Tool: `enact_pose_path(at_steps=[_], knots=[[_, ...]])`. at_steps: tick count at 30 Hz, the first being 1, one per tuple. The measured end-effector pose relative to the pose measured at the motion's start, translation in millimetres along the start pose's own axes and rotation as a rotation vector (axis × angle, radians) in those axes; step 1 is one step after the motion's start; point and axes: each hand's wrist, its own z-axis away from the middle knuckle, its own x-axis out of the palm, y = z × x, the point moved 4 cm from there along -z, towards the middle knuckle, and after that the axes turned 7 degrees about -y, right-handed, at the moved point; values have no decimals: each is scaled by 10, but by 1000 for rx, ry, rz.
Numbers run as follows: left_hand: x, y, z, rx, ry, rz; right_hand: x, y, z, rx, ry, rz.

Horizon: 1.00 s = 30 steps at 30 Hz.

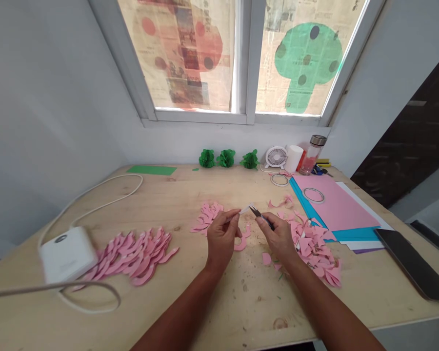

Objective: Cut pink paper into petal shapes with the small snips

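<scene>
My left hand (221, 236) is closed, pinching a small whitish strip (245, 210) between thumb and fingertips. In my right hand (279, 239) is a pair of scissors (255, 211), its dark blades pointing at the strip's free end. Whether the blades touch the strip is too small to tell. Below my hands lies a curved pink paper piece (240, 243). A small heap of cut pink pieces (207, 214) lies just left of my left hand, and pink paper scraps (316, 251) are piled beside my right forearm.
A larger heap of curved pink pieces (139, 256) lies at left, against a white power bank (68, 256) with a cable. Pink sheets (344, 207), a tape roll (313, 195) and a phone (413, 263) are at right. Green paper ornaments (226, 158) and a fan (276, 157) line the back.
</scene>
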Motion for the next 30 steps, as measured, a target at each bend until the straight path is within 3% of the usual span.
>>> enact_pose_path(at_steps=[30], knots=[[26,33,20,-11,-21,4,-28,9,9,10,100,55]])
